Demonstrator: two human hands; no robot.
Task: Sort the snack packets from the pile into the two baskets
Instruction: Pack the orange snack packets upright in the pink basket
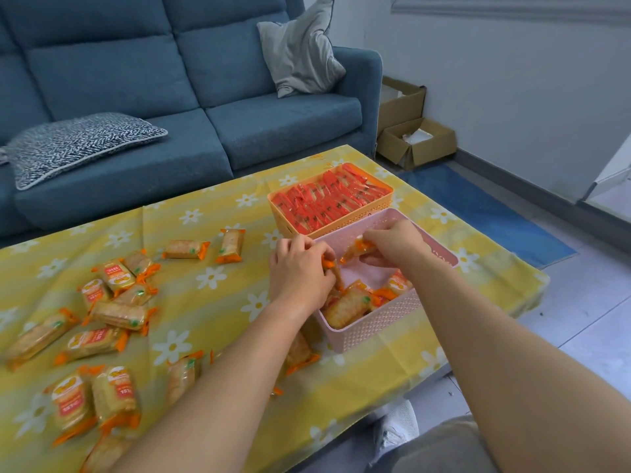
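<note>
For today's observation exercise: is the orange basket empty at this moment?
No. The orange basket is packed with rows of red packets, while both hands work over the pink basket.

Open cloth mid-table, clutter at the left edge

Both hands crowd the pink basket at the table's right edge; the orange basket touches its far wall, full. Loose packets litter the left and near edges.

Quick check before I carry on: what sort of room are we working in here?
Most likely a home living room: a blue fabric sofa with a grey cushion, a low table under a yellow daisy-print cloth, and open cardboard boxes on the floor.
</note>
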